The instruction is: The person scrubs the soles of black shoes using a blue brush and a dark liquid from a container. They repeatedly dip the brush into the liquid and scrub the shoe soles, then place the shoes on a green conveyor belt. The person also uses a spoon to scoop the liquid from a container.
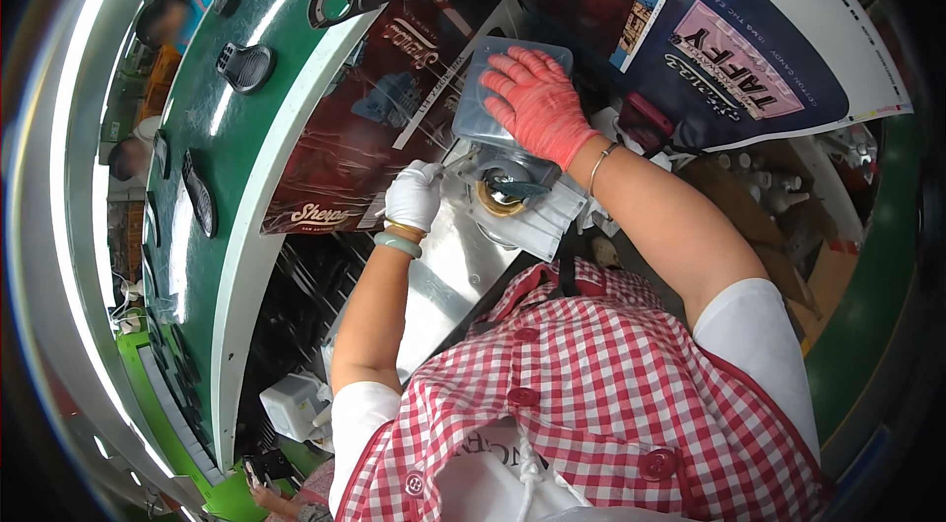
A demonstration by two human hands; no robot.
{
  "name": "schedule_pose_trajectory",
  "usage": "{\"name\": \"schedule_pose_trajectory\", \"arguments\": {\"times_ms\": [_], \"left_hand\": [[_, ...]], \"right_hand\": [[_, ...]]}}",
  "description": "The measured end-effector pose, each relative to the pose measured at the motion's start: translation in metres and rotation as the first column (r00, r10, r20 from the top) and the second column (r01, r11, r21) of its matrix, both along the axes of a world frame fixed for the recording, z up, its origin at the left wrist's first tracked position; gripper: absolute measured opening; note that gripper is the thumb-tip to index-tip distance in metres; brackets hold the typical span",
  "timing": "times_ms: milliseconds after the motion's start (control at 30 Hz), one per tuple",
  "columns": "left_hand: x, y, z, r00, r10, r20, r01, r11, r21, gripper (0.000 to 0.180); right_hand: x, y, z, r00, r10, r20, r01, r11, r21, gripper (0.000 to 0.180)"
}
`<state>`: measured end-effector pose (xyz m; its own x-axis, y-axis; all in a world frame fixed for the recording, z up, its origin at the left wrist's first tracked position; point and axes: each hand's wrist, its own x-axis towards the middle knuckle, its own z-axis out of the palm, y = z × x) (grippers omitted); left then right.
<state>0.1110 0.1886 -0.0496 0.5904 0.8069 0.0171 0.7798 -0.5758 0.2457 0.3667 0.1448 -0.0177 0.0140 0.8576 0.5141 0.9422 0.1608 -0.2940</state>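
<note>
My right hand (540, 108), in a red-pink glove, lies flat with fingers spread on a translucent grey plastic box (477, 116). My left hand (412, 195), in a white glove, is closed beside it, nearer to me. A thin pale piece seems to run from its fingers toward the box, but what they grip cannot be made out. Between the hands and just below the box sits a round, shiny vessel with a yellowish rim (498, 201), a grey-blue piece lying across it. Under it is a white sheet (547, 221), on a metal surface (455, 266).
A green conveyor (286, 4) on the left carries black shoe soles (246, 67) and a black strap piece (360, 0). Printed sheets (340, 142) stand along its edge and behind the box. White bottles (778, 192) and cardboard (833, 280) are at right. Other people are at far left.
</note>
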Motion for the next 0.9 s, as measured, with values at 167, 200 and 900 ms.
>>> {"name": "schedule_pose_trajectory", "arguments": {"times_ms": [167,200,900], "left_hand": [[0.008,-0.002,0.005,0.99,-0.091,-0.112,0.107,0.983,0.15,0.015],[0.012,-0.004,0.006,0.982,-0.174,-0.078,0.184,0.971,0.152,0.015],[0.012,-0.017,-0.001,0.993,-0.038,0.112,0.036,0.999,0.012,0.014]], "right_hand": [[0.001,0.001,-0.001,1.0,-0.01,-0.005,0.01,1.0,0.004,0.035],[0.001,0.002,-0.001,1.0,-0.009,0.001,0.009,1.0,0.002,0.035],[0.001,0.001,-0.001,1.0,-0.01,-0.012,0.01,0.999,0.034,0.034]]}}
